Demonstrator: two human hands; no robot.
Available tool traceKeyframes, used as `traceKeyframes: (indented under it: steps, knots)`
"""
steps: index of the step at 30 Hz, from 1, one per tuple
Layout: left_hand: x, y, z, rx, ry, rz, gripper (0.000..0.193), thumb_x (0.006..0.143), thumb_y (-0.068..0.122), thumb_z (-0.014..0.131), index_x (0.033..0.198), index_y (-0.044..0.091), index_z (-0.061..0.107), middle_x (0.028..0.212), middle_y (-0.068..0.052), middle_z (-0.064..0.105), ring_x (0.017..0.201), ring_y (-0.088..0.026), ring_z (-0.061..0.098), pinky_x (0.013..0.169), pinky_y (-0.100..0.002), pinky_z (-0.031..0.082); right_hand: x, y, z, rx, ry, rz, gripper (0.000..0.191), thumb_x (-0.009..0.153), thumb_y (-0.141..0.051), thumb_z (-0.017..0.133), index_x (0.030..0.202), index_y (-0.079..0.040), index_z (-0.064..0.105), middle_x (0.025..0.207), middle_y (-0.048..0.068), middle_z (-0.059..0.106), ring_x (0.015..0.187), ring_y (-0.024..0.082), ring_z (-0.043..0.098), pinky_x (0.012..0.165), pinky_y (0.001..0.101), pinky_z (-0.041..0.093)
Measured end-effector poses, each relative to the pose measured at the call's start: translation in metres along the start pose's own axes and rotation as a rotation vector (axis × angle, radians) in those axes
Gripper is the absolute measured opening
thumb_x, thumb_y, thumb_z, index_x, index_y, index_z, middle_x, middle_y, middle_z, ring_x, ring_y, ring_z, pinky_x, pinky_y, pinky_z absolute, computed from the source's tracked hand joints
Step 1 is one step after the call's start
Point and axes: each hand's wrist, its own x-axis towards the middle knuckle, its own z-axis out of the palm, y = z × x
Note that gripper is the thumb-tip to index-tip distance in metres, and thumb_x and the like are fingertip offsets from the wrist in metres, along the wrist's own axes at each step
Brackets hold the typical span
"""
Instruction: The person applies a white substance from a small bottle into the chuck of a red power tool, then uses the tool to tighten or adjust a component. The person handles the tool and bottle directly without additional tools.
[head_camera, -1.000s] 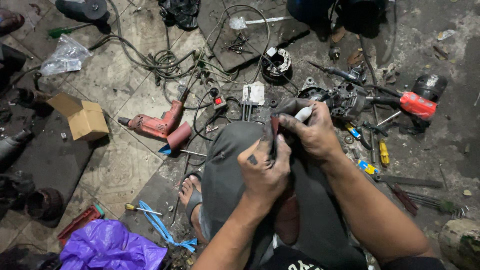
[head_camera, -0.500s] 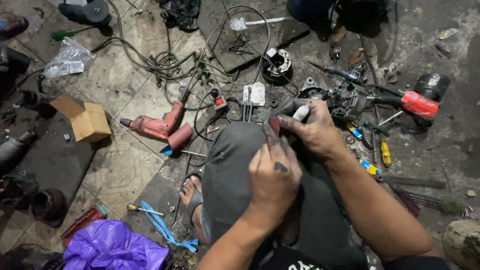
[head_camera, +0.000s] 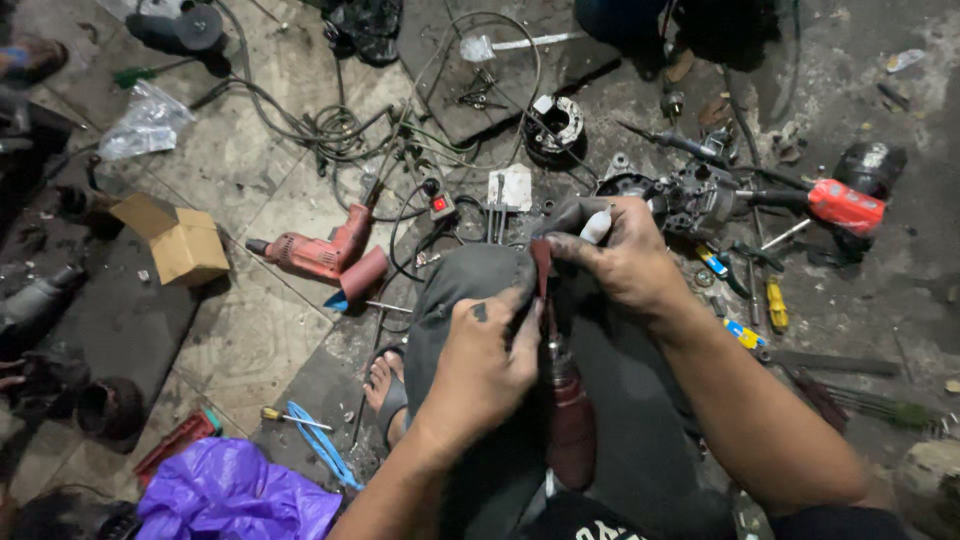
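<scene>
Now dark red tool (head_camera: 565, 400) upright between left hand (head_camera: 480, 365), right hand (head_camera: 620, 262)

A dark red tool (head_camera: 570, 420) with a thick rounded handle lies along the person's lap, its narrow metal shaft pointing away from the body. At its far end a thin reddish-brown strip (head_camera: 541, 262) stands nearly upright. A small white piece (head_camera: 596, 227) sits just beside the strip's top.
</scene>
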Motion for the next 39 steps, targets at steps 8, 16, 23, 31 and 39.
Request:
traceKeyframes:
  steps: [8, 16, 23, 31, 39]
  knots:
    - [0.003, -0.012, -0.014, -0.315, -0.122, -0.179, 0.029, 0.089, 0.014, 0.077, 0.113, -0.002, 0.071, 0.104, -0.017, 0.077, 0.095, -0.027, 0.075, 0.086, -0.036, 0.056, -0.004, -0.011, 0.002, 0.087, -0.011, 0.103, 0.008, 0.086, -0.010, 0.077, 0.088, -0.003, 0.075, 0.078, 0.001, 0.075, 0.068, 0.007, 0.068, 0.063, 0.0243, 0.056]
    - [0.009, -0.003, -0.017, -0.558, -0.279, -0.552, 0.023, 0.085, 0.009, 0.081, 0.107, 0.002, 0.080, 0.076, -0.004, 0.074, 0.057, -0.005, 0.056, 0.052, -0.026, 0.046, -0.004, -0.012, 0.005, 0.111, 0.006, 0.078, 0.009, 0.086, -0.007, 0.080, 0.088, -0.002, 0.073, 0.079, -0.001, 0.070, 0.072, 0.006, 0.063, 0.065, 0.0250, 0.053]
    - [0.009, -0.013, -0.003, -0.910, -0.243, -0.580, 0.033, 0.085, 0.002, 0.078, 0.117, 0.003, 0.072, 0.098, 0.002, 0.079, 0.082, -0.002, 0.069, 0.073, -0.022, 0.056, 0.000, -0.017, 0.003, 0.040, -0.048, 0.048, 0.007, 0.086, -0.006, 0.079, 0.090, -0.003, 0.074, 0.078, -0.001, 0.071, 0.072, 0.005, 0.062, 0.065, 0.0239, 0.053]
    - [0.006, -0.013, -0.003, -0.505, -0.276, -0.474, 0.026, 0.085, 0.008, 0.079, 0.111, 0.007, 0.079, 0.093, -0.011, 0.079, 0.073, -0.014, 0.066, 0.067, -0.029, 0.048, -0.002, -0.009, 0.003, 0.005, 0.004, 0.046, 0.012, 0.085, -0.010, 0.081, 0.090, -0.002, 0.073, 0.079, -0.001, 0.070, 0.073, 0.005, 0.063, 0.065, 0.0239, 0.053]
    - [0.001, 0.019, 0.003, -0.203, -0.129, -0.429, 0.026, 0.085, 0.017, 0.071, 0.107, 0.006, 0.074, 0.080, -0.017, 0.076, 0.063, -0.030, 0.074, 0.061, -0.037, 0.056, -0.007, -0.009, 0.008, -0.168, 0.050, -0.076, 0.010, 0.087, -0.009, 0.078, 0.091, -0.002, 0.073, 0.081, 0.000, 0.072, 0.075, 0.005, 0.063, 0.067, 0.0243, 0.053]
